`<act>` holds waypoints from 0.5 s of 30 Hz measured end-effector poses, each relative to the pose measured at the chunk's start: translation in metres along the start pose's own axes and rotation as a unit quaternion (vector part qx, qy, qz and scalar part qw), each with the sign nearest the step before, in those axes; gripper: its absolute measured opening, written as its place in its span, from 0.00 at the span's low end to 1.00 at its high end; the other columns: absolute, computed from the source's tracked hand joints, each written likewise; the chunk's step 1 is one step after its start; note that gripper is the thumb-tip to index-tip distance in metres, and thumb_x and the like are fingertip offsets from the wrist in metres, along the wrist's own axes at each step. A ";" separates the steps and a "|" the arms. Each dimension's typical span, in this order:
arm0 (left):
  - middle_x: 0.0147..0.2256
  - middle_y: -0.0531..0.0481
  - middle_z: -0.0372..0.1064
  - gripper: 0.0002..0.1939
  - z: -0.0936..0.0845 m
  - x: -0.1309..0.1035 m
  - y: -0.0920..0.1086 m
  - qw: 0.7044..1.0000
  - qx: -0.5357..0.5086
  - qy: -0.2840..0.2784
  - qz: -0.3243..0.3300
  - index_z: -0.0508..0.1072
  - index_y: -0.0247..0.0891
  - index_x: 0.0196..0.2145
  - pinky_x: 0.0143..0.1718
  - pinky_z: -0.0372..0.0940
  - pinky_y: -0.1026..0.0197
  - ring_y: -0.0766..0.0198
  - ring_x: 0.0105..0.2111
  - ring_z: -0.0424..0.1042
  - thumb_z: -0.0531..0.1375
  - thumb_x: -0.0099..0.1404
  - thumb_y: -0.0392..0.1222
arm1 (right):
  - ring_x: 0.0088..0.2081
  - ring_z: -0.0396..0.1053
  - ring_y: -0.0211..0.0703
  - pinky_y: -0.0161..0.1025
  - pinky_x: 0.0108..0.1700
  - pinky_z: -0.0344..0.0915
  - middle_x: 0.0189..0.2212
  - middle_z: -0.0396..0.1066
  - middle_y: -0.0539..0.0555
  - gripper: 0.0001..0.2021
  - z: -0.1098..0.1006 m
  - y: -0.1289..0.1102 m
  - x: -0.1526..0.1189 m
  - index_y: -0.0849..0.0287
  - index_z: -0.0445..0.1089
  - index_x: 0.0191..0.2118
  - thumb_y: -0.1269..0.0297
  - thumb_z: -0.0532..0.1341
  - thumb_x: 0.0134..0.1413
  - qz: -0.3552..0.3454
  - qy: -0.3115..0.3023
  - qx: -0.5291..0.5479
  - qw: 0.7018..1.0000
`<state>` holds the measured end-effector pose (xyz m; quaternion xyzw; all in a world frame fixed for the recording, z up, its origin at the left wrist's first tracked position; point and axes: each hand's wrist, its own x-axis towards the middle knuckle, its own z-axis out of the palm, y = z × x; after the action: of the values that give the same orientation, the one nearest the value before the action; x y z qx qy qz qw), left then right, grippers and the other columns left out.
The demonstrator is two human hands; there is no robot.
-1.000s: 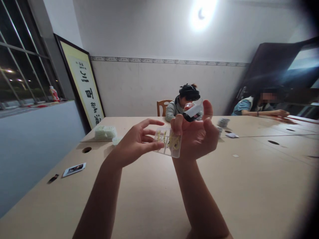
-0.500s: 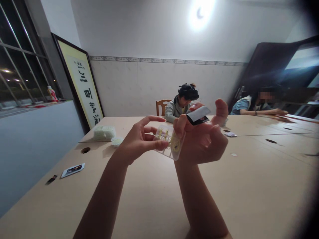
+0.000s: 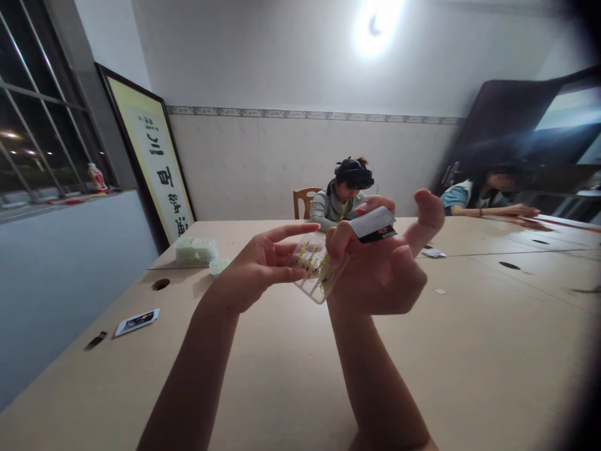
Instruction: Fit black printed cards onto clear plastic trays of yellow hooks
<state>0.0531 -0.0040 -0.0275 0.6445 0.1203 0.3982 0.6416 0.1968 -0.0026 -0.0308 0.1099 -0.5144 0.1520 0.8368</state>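
Note:
My left hand (image 3: 253,269) pinches the left side of a small clear plastic box (image 3: 312,289) above the table. Inside the box lie several small yellowish pieces in compartments, too small to name. My right hand (image 3: 380,275) is at the box's right side, palm turned up, with a curled finger against the box. Between its fingers it also holds a black label (image 3: 381,235) with a white curled part (image 3: 370,219).
A stack of clear boxes (image 3: 195,250) and a smaller container (image 3: 219,267) are at the far left. Nearer lie a printed packet (image 3: 136,322) and a dark label (image 3: 96,341). Two people sit across the table (image 3: 282,382). Paper scraps (image 3: 440,291) lie to the right.
The clear box has tilted and turned slightly in my hands. My right hand has shifted a little, its thumb moving right, and the black label has turned so more of its front shows.

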 end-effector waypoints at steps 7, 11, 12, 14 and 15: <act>0.46 0.42 0.80 0.34 0.001 -0.001 0.003 0.997 -0.077 -0.019 -0.015 0.78 0.41 0.56 0.41 0.78 0.57 0.57 0.41 0.80 0.73 0.52 0.25 | 0.13 0.51 0.28 0.35 0.16 0.50 0.39 0.67 0.48 0.19 -0.004 -0.010 0.005 0.41 0.69 0.51 0.58 0.55 0.53 -0.007 -0.003 0.010 1.000; 0.46 0.42 0.80 0.33 0.002 -0.002 0.003 0.996 -0.086 -0.020 -0.022 0.79 0.40 0.54 0.38 0.80 0.56 0.56 0.40 0.80 0.73 0.51 0.24 | 0.14 0.51 0.29 0.40 0.17 0.58 0.40 0.66 0.48 0.19 -0.007 -0.014 0.005 0.37 0.68 0.53 0.56 0.57 0.54 0.011 -0.029 -0.008 1.000; 0.45 0.42 0.80 0.33 0.002 -0.002 0.003 0.996 -0.086 -0.018 -0.023 0.79 0.40 0.54 0.38 0.80 0.57 0.56 0.39 0.80 0.73 0.51 0.24 | 0.14 0.51 0.29 0.42 0.18 0.60 0.40 0.66 0.48 0.20 -0.006 -0.014 0.005 0.37 0.68 0.53 0.56 0.57 0.54 0.009 -0.036 -0.008 0.999; 0.44 0.43 0.80 0.34 0.003 -0.001 0.003 0.996 -0.087 -0.012 -0.026 0.80 0.40 0.54 0.37 0.80 0.57 0.57 0.38 0.81 0.73 0.50 0.23 | 0.14 0.49 0.29 0.42 0.18 0.60 0.40 0.66 0.48 0.20 -0.004 -0.013 0.004 0.38 0.68 0.53 0.57 0.57 0.54 0.000 -0.029 -0.003 1.000; 0.44 0.43 0.81 0.34 0.004 -0.001 0.003 0.996 -0.088 -0.010 -0.028 0.80 0.41 0.54 0.37 0.80 0.58 0.57 0.38 0.81 0.73 0.49 0.22 | 0.14 0.48 0.28 0.41 0.17 0.59 0.39 0.66 0.48 0.20 -0.003 -0.012 0.003 0.39 0.68 0.53 0.56 0.57 0.54 -0.003 -0.020 -0.001 1.000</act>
<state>0.0542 -0.0077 -0.0244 0.5861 0.0962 0.3828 0.7076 0.2050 -0.0127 -0.0296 0.1133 -0.5305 0.1464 0.8272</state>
